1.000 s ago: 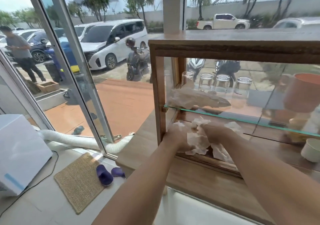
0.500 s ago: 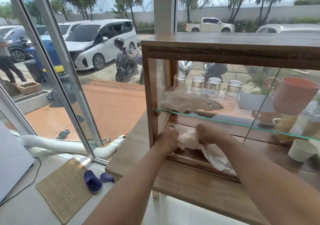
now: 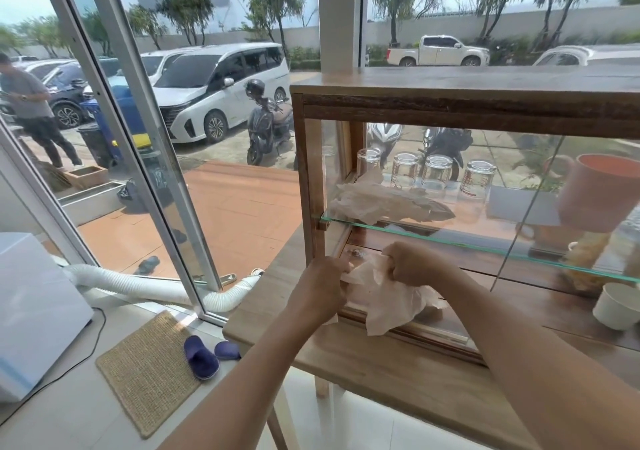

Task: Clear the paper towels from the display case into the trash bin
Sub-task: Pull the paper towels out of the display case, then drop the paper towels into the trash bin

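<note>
Since a second ago my hands have drawn the crumpled paper towels (image 3: pixel 384 297) out toward the front edge of the display case (image 3: pixel 450 103), and the bundle now hangs partly over the lower front rail instead of lying on the case floor. My left hand (image 3: pixel 320 292) is curled shut on the left end of the bundle, and my right hand (image 3: pixel 412 264) is fisted around its upper right part, so the white sheet is stretched between the two and a loose flap droops below them. Both hands sit at the open front left corner of the case, just under the glass shelf (image 3: pixel 485 242). On that shelf, above my hands, lies a second wad of paper towel (image 3: pixel 381 200), flattened and pale, still inside the case. Behind it stands a row of upturned drinking glasses (image 3: pixel 429 176). Farther right on the shelf is an orange mug (image 3: pixel 599 190), and below it, on the case floor, a small white cup (image 3: pixel 616 306). The case rests on a wooden surface (image 3: pixel 381 363). Down to my left on the floor are a woven mat (image 3: pixel 145 370), a pair of blue slippers (image 3: pixel 204 354), a white ribbed hose (image 3: pixel 138 285) along the window frame and a white appliance (image 3: pixel 31 311).
</note>
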`<state>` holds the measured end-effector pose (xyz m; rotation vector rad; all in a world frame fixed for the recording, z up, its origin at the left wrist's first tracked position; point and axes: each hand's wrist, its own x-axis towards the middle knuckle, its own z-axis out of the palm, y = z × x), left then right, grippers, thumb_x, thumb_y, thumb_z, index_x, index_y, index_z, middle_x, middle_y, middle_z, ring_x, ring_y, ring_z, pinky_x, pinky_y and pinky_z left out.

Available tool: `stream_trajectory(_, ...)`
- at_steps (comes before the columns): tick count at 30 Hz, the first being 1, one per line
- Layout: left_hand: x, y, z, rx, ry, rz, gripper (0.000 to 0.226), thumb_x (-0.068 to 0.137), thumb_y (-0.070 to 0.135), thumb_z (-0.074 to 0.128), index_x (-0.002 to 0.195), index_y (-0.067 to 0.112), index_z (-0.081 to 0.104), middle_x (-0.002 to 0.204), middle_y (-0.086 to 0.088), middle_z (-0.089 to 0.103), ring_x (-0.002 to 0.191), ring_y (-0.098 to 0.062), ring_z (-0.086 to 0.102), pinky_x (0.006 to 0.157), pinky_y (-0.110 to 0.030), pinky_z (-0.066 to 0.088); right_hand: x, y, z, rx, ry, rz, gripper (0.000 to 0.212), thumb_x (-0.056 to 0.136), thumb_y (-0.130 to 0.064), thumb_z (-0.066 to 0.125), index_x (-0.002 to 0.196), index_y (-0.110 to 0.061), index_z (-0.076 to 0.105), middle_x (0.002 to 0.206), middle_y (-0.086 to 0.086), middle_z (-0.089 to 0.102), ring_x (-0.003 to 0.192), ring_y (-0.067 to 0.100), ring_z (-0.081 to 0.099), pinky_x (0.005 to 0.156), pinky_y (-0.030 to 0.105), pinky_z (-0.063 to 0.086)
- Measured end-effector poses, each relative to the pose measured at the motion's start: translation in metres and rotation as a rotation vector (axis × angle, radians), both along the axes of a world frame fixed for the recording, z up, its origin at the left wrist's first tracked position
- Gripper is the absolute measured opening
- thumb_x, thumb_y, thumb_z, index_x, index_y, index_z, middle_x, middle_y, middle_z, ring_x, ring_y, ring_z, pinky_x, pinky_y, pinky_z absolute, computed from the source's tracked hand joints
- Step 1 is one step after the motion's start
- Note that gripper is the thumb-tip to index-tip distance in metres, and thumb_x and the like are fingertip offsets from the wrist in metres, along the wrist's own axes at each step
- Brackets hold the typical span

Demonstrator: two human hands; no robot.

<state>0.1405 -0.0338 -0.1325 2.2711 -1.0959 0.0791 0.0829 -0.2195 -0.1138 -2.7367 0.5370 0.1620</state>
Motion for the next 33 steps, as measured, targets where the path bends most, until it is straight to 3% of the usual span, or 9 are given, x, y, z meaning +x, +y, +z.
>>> stream_trajectory(3, -0.011, 0.023, 0.002, -0.076, 0.02, -0.018, 0.007, 0.08, 0.008, 0.065, 0.082, 0.007, 0.072, 0.079, -0.01, 0.068, 0.067, -0.021, 0.056, 0.056, -0.024, 0.033, 0.002, 0.015, 0.003, -0.012, -0.022, 0.041, 0.025, 0.085, -0.008, 0.054, 0.104, 0.0, 0.068, 0.101, 0.017, 0.069, 0.081, 0.024, 0.053, 0.07, 0.031, 0.042)
stream_trajectory(7, -0.011, 0.056, -0.004, -0.126, 0.025, 0.036, 0.008, 0.078, 0.006, 0.063, 0.075, 0.011, 0.069, 0.072, -0.006, 0.066, 0.061, -0.013, 0.046, 0.052, -0.014, 0.03, 0.011, 0.048, 0.008, -0.032, -0.009, 0.15, 0.028, 0.089, -0.013, 0.057, 0.112, -0.001, 0.066, 0.113, 0.015, 0.067, 0.09, 0.025, 0.056, 0.078, 0.031, 0.044)
stream_trajectory(11, -0.001, 0.098, -0.009, -0.121, 0.041, 0.158, 0.008, 0.077, 0.007, 0.065, 0.07, 0.011, 0.066, 0.063, 0.004, 0.057, 0.06, -0.012, 0.046, 0.053, -0.019, 0.03, 0.028, 0.088, 0.007, -0.012, 0.011, 0.244, 0.022, 0.082, -0.01, 0.059, 0.101, -0.005, 0.068, 0.107, 0.013, 0.068, 0.099, 0.031, 0.062, 0.082, 0.039, 0.053)
stream_trajectory(15, 0.004, 0.142, -0.016, -0.166, 0.16, 0.282, 0.011, 0.078, 0.008, 0.065, 0.077, 0.015, 0.072, 0.065, 0.006, 0.063, 0.062, -0.007, 0.055, 0.057, -0.018, 0.039, 0.037, 0.107, 0.012, 0.021, 0.021, 0.153, 0.022, 0.081, -0.011, 0.066, 0.103, -0.007, 0.066, 0.102, 0.013, 0.067, 0.09, 0.026, 0.061, 0.071, 0.033, 0.047)
stream_trajectory(19, 0.006, 0.179, -0.03, -0.166, 0.21, 0.362, 0.015, 0.077, 0.006, 0.061, 0.07, 0.017, 0.068, 0.057, 0.006, 0.059, 0.058, 0.001, 0.054, 0.055, -0.022, 0.038, 0.032, 0.12, 0.01, 0.047, 0.112, 0.171, 0.024, 0.078, -0.016, 0.074, 0.101, -0.01, 0.071, 0.103, 0.009, 0.071, 0.093, 0.024, 0.064, 0.082, 0.037, 0.055)
stream_trajectory(24, 0.004, 0.205, -0.039, -0.135, 0.207, 0.396, 0.017, 0.075, 0.009, 0.06, 0.07, 0.024, 0.067, 0.055, 0.018, 0.059, 0.061, 0.004, 0.055, 0.055, -0.008, 0.036, 0.032, 0.178, -0.007, 0.117, 0.114, 0.283, 0.001, 0.081, -0.01, 0.069, 0.08, -0.01, 0.069, 0.085, 0.009, 0.068, 0.078, 0.023, 0.062, 0.059, 0.029, 0.048)
stream_trajectory(26, 0.004, 0.214, -0.039, -0.147, 0.201, 0.401, 0.027, 0.075, 0.011, 0.059, 0.058, 0.032, 0.059, 0.053, 0.023, 0.059, 0.059, 0.01, 0.054, 0.054, -0.007, 0.035, 0.038, 0.197, -0.014, 0.13, 0.077, 0.316, 0.021, 0.082, -0.005, 0.063, 0.064, -0.014, 0.058, 0.079, 0.011, 0.064, 0.074, 0.025, 0.058, 0.049, 0.026, 0.039)
stream_trajectory(30, 0.01, 0.233, -0.046, -0.151, 0.22, 0.486, 0.016, 0.079, 0.016, 0.06, 0.065, 0.022, 0.065, 0.054, 0.008, 0.056, 0.056, -0.002, 0.053, 0.054, -0.016, 0.037, 0.05, 0.226, -0.026, 0.136, 0.004, 0.368, 0.031, 0.083, -0.004, 0.056, 0.057, -0.012, 0.043, 0.076, 0.014, 0.057, 0.074, 0.026, 0.051, 0.049, 0.028, 0.031)
stream_trajectory(33, 0.012, 0.248, -0.06, -0.128, 0.23, 0.561, 0.012, 0.082, 0.011, 0.061, 0.072, 0.012, 0.067, 0.061, -0.001, 0.063, 0.061, -0.016, 0.057, 0.058, -0.027, 0.041, 0.061, 0.244, -0.037, 0.172, -0.016, 0.408, 0.019, 0.083, -0.006, 0.054, 0.064, -0.005, 0.053, 0.083, 0.021, 0.063, 0.076, 0.028, 0.054, 0.055, 0.032, 0.034)
